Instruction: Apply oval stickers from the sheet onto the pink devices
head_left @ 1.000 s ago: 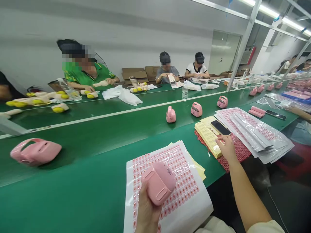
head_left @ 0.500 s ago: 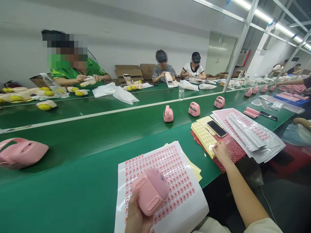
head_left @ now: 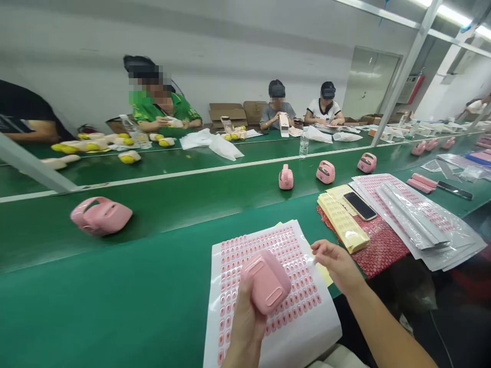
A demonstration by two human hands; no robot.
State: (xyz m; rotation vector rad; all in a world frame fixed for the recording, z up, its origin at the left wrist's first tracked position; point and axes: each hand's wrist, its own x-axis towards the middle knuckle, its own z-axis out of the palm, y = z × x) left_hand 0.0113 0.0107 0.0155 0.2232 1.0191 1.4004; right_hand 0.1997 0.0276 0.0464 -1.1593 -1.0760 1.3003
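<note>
My left hand (head_left: 245, 319) is wrapped around a rounded pink plastic device (head_left: 266, 281), its underside with two long raised pads turned up toward me. It is held above a white sheet of small pink oval stickers (head_left: 230, 255). At the sheet's right edge my right hand (head_left: 335, 263) pinches a small clear sticker (head_left: 312, 259) between thumb and forefinger. To its right lies a stack of yellow sticker sheets (head_left: 341, 220), on red bubble wrap (head_left: 383, 255).
A phone (head_left: 359, 205) lies by the yellow stack, with more sticker sheets (head_left: 456, 240) beyond. Several pink devices with handles, one at left (head_left: 102, 217), stand on the green belt (head_left: 184, 204). Co-workers sit across, one in a green shirt (head_left: 184, 110). A metal post (head_left: 34, 161) rises at left.
My right hand has left the yellow sheets, moving left toward the pink device with a small clear sticker. My left hand still holds the device. The view has turned left.
</note>
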